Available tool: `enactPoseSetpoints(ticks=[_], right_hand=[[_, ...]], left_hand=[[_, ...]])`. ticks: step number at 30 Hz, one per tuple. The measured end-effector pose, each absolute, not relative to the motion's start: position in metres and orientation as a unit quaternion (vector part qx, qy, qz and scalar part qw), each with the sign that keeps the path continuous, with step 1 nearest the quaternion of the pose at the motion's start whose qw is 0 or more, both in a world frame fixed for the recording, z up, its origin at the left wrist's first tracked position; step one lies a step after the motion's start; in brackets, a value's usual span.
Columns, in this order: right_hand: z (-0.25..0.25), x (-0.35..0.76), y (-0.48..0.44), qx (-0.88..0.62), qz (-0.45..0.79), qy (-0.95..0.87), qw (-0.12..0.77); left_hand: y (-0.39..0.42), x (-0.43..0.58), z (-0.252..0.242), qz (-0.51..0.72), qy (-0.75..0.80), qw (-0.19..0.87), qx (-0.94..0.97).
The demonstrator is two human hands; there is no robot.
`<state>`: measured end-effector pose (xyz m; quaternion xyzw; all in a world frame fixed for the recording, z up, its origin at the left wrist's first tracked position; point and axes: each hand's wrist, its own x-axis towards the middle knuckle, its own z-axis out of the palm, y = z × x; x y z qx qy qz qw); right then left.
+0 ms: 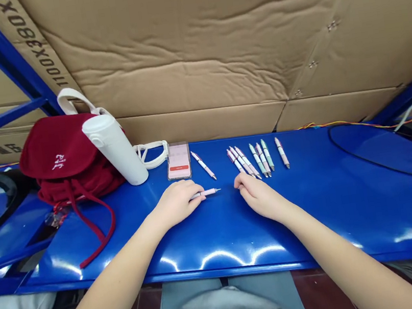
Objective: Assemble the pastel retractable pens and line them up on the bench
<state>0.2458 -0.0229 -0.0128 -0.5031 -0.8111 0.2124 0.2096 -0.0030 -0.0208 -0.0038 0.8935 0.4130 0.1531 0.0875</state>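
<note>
My left hand [174,201] is closed around a pale pink pen [209,192], which lies level with its thin tip pointing right. Across a small gap, my right hand [260,195] has its thumb and fingers pinched together; whatever is between them, if anything, is hidden. Just beyond the right hand lie several pink-and-white pens [245,161] side by side. Beside them is a group of green and pink pens [263,159]. One more pen [282,153] lies apart at the right. Another single pen [203,165] rests between the phone [178,161] and the row.
On the blue tabletop [219,240], a red backpack [62,155] stands at the left with a white bottle [116,150] leaning against it. A white strap [154,154] lies by the phone. At the right runs a black cable [377,162]. Cardboard [182,49] forms the back wall.
</note>
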Motion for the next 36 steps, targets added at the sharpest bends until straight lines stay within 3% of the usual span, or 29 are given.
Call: enactPoseSetpoints(ticks=[21, 28, 36], right_hand=[[-0.010, 0.233, -0.026, -0.533, 0.061, -0.843, 0.026], [-0.012, 0.232, -0.026, -0.534, 0.052, -0.843, 0.024], [-0.015, 0.237, -0.023, -0.511, 0.073, -0.852, 0.089]], left_hand=[[-0.021, -0.002, -0.003, 0.152, 0.413, 0.093, 0.893], [-0.021, -0.003, -0.004, 0.152, 0.417, 0.093, 0.891], [-0.021, -0.003, -0.004, 0.147, 0.421, 0.096, 0.890]])
